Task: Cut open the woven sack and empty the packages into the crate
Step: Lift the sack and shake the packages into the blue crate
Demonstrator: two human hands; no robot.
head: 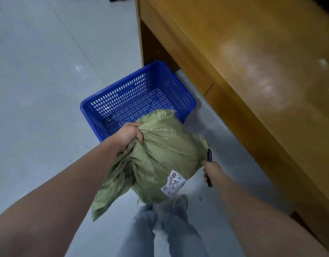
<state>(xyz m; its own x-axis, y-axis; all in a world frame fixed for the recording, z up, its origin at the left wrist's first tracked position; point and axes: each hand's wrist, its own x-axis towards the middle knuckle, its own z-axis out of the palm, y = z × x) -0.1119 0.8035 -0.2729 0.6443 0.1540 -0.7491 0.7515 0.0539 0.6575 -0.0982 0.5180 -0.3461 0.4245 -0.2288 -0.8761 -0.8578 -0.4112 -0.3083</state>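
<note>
Pale grey floor [39,89] beside yellow wooden desk [252,71], bulging green woven sack [163,160] over near edge of empty blue perforated plastic crate [137,93], left hand [128,136] clenching bunched fabric, right hand [213,171] gripping black cutter [209,156], pinching sack's side.

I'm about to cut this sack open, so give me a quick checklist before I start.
1. Left hand gripping the sack: ok, fabric bunched in the fist.
2. Cutter in right hand: ok, held beside the sack.
3. Blade out: cannot tell.
4. Crate ready: ok, nothing inside, just beyond the sack.
5. Sack over the crate: not ok, only its far end overlaps the near rim.
6. Legs clear of the cut: not ok, directly below the sack.
</note>
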